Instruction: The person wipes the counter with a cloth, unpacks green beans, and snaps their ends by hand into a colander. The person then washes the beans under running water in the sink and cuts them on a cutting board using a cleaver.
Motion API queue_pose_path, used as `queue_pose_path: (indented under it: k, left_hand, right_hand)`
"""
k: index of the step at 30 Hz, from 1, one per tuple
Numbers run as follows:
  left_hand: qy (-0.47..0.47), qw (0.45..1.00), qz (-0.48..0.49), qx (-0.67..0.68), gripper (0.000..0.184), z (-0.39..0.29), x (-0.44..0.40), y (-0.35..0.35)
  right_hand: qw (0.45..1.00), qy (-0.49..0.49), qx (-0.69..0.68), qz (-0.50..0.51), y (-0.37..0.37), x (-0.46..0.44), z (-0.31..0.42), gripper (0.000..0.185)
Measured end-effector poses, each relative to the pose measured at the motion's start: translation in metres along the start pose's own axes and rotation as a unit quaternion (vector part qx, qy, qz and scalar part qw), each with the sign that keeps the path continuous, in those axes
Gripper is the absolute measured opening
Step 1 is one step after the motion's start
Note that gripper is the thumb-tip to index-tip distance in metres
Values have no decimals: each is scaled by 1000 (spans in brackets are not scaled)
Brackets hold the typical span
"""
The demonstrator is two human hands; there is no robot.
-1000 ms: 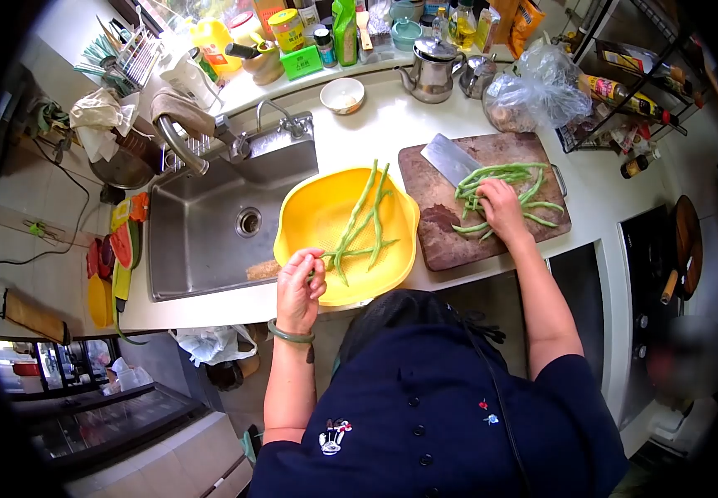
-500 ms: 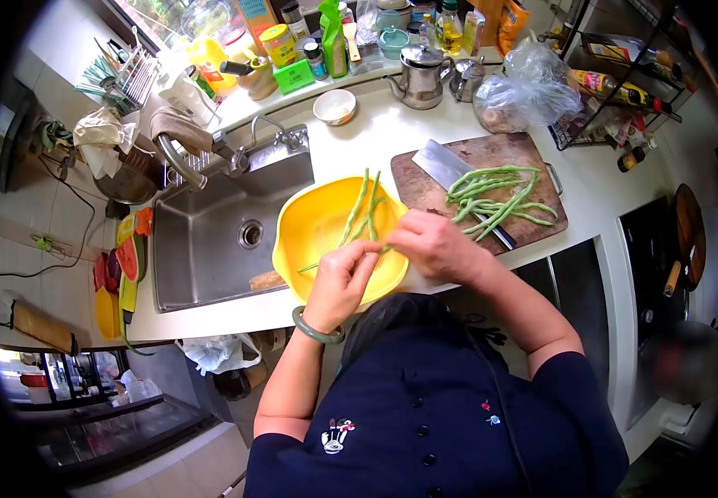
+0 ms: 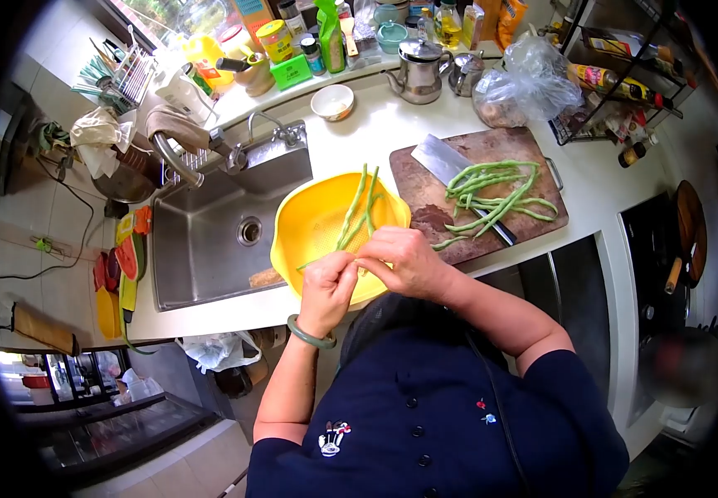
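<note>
My left hand point(image 3: 328, 290) and my right hand point(image 3: 408, 259) meet over the front part of a yellow colander point(image 3: 296, 220). Both are closed, fingertips pinched together around a green bean that is mostly hidden by the fingers. Long green beans point(image 3: 352, 212) lie in the colander just beyond my hands, and a thin green tip shows left of my left hand. To the right, a wooden cutting board point(image 3: 417, 187) bears a pile of green beans point(image 3: 496, 187) and a cleaver point(image 3: 442, 160), its dark handle under the beans. One bean point(image 3: 448, 243) lies near the board's front edge.
Left of the colander is a steel sink point(image 3: 201, 257) with a tap point(image 3: 178, 158). Behind stand a small bowl point(image 3: 332, 102), a metal kettle point(image 3: 419, 73) and a plastic bag point(image 3: 529, 87). A stove point(image 3: 662, 274) is at the right.
My right hand has moved left and slightly down, and its fingertips now meet those of my left hand. The bean near the board's front edge has come into view.
</note>
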State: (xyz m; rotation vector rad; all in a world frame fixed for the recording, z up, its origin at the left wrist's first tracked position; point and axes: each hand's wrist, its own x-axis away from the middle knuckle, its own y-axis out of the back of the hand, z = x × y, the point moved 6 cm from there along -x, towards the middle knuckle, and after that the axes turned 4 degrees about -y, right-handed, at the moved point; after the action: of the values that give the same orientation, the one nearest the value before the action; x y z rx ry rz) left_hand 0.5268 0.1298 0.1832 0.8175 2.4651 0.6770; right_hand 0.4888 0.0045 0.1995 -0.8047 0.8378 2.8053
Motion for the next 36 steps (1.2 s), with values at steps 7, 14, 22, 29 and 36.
queue_pose_path:
  k: [7,14,22,29,36]
  left_hand:
    - [129,858,-214,450,17,28,18,-4]
    - [183,692,-218,664,22,56,29,1]
    - [184,614,-184,745,41,84,50,15]
    - [241,621,-196,720,27,103,67,19]
    - [253,666,-142,687,21,89,52,2]
  right_hand:
    - [989,-67,-74,-112,-20,-7,8,8]
    - [900,-184,-344,-196,-29,-15,-21,6]
    - [908,-329,-152,-211,-46,-1,-125,36]
    - [949,-92,300,-17,73,66,-101,14]
    - [918,-102,381,43,94,120,-129,15]
